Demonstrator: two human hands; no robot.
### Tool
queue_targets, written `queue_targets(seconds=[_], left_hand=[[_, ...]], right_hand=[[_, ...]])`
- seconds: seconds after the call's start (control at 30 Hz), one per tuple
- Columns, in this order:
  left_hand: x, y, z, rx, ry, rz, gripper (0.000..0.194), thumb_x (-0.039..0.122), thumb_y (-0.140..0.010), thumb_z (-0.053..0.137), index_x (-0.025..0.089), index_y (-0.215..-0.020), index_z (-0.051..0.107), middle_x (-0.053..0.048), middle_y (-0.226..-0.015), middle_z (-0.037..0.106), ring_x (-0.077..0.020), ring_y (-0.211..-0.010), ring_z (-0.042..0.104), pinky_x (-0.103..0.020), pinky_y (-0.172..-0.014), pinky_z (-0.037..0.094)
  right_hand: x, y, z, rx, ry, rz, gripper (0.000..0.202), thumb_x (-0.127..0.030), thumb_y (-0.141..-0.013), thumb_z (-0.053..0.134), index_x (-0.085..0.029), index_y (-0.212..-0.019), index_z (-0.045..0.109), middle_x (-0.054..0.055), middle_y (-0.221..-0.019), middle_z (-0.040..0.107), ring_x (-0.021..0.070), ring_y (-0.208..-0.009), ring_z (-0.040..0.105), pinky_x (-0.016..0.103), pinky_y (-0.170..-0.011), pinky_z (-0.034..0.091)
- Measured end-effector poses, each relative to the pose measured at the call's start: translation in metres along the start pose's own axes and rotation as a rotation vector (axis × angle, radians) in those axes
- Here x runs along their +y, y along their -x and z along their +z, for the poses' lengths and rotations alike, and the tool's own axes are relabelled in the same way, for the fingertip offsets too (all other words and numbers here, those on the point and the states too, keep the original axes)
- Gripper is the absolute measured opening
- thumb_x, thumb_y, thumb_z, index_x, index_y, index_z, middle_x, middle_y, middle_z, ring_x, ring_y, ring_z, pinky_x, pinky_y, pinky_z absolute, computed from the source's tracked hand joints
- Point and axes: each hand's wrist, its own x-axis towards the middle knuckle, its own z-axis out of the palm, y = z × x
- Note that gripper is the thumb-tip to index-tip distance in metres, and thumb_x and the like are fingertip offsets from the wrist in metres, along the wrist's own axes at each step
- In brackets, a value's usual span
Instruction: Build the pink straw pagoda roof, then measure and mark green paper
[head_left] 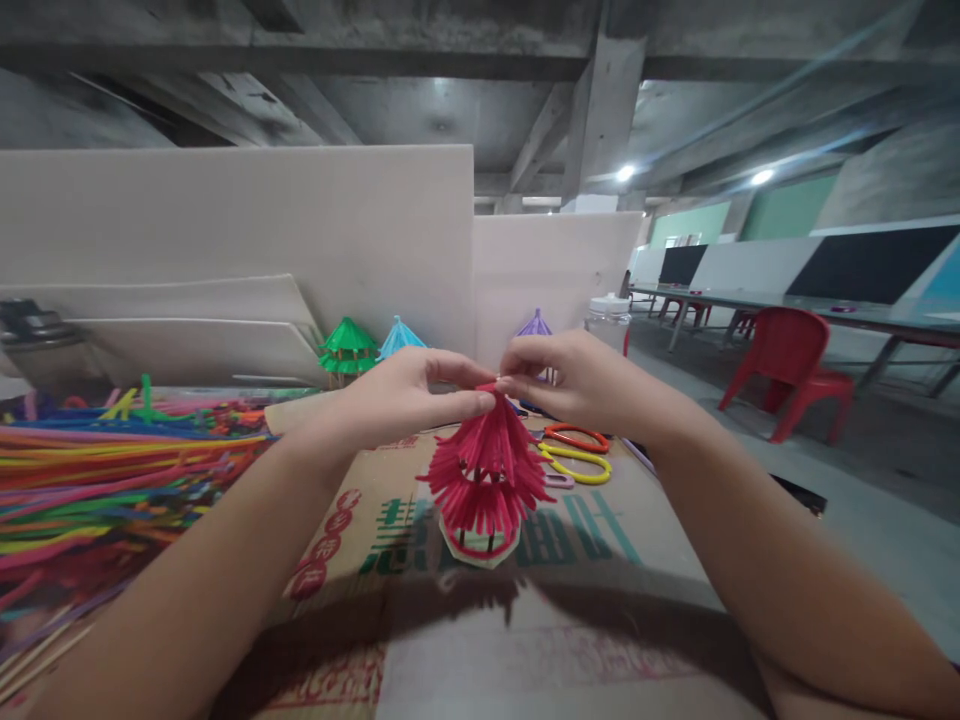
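A red model pavilion (491, 455) with a two-tiered fringed roof, seemingly made of pipe cleaners, stands upright in front of me. Dark posts hold the roof over a pale many-sided base (480, 552). My left hand (409, 395) closes thumb and fingers on the roof's peak from the left. From the right, my right hand (562, 375) pinches the same tip, its fingertips almost meeting the left ones. Whether a separate small piece sits between the fingertips is too small to tell. Scissors with yellow handles (577, 465) and orange handles (576, 437) lie just behind the pavilion.
Printed cardboard (360, 610) covers the table. Bundles of colourful pipe cleaners (127, 480) spread along the left. Behind stand green (349, 345), blue (399, 335) and purple (535, 324) pavilions, a clear bottle (607, 318) and white boards (240, 230). A red chair (787, 365) stands off to the right.
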Motion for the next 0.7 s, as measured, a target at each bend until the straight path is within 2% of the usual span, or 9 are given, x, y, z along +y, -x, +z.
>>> queue_targets(seconds=[0.07,0.17,0.37,0.47,0.63,0.7], left_hand=[[-0.005,-0.002,-0.002,-0.039,0.089,0.016,0.032,0.049,-0.088,0.065,0.026,-0.106,0.076,-0.001,-0.108,0.077,-0.0201,-0.101,0.070,-0.025,-0.083,0.052],[-0.011,-0.005,-0.001,-0.036,0.211,-0.001,0.031,0.048,-0.087,0.066,0.024,-0.105,0.076,-0.003,-0.105,0.078,-0.0182,-0.097,0.070,-0.024,-0.081,0.052],[-0.009,-0.007,0.003,0.005,0.260,-0.052,0.028,0.044,-0.082,0.074,0.019,-0.095,0.074,-0.002,-0.090,0.077,-0.0139,-0.082,0.068,-0.022,-0.071,0.049],[-0.006,-0.007,0.004,0.062,0.213,-0.049,0.026,0.042,-0.080,0.075,0.017,-0.089,0.072,-0.002,-0.085,0.075,-0.0137,-0.078,0.067,-0.022,-0.069,0.049],[-0.001,-0.005,0.006,0.208,-0.038,-0.018,0.026,0.045,-0.080,0.073,0.019,-0.083,0.073,-0.001,-0.084,0.075,-0.0160,-0.080,0.066,-0.025,-0.068,0.047],[0.000,-0.003,0.007,0.232,-0.106,-0.032,0.027,0.048,-0.081,0.072,0.021,-0.084,0.073,0.000,-0.085,0.075,-0.0166,-0.080,0.065,-0.025,-0.066,0.046]], right_hand=[[-0.002,0.000,0.000,-0.004,-0.015,0.001,0.018,-0.030,-0.094,0.055,-0.016,-0.084,0.062,0.001,-0.076,0.066,0.0116,-0.068,0.056,0.024,-0.061,0.038],[-0.005,0.001,0.000,-0.011,-0.033,-0.003,0.018,-0.030,-0.094,0.056,-0.016,-0.085,0.064,0.001,-0.077,0.067,0.0120,-0.070,0.058,0.024,-0.062,0.040],[-0.005,0.001,0.001,-0.005,-0.037,0.009,0.013,-0.025,-0.092,0.058,-0.016,-0.087,0.066,0.001,-0.077,0.068,0.0110,-0.068,0.058,0.023,-0.061,0.041],[-0.004,0.001,0.001,0.019,-0.045,0.015,0.014,-0.025,-0.092,0.059,-0.016,-0.088,0.067,0.001,-0.077,0.068,0.0108,-0.068,0.059,0.023,-0.061,0.041],[-0.005,-0.001,0.000,0.029,-0.038,0.080,0.014,-0.024,-0.091,0.060,-0.018,-0.092,0.071,0.000,-0.078,0.071,0.0114,-0.070,0.062,0.024,-0.062,0.042],[-0.007,-0.001,0.001,0.031,-0.011,0.112,0.014,-0.024,-0.090,0.059,-0.019,-0.093,0.072,0.000,-0.079,0.072,0.0118,-0.069,0.062,0.024,-0.061,0.041]])
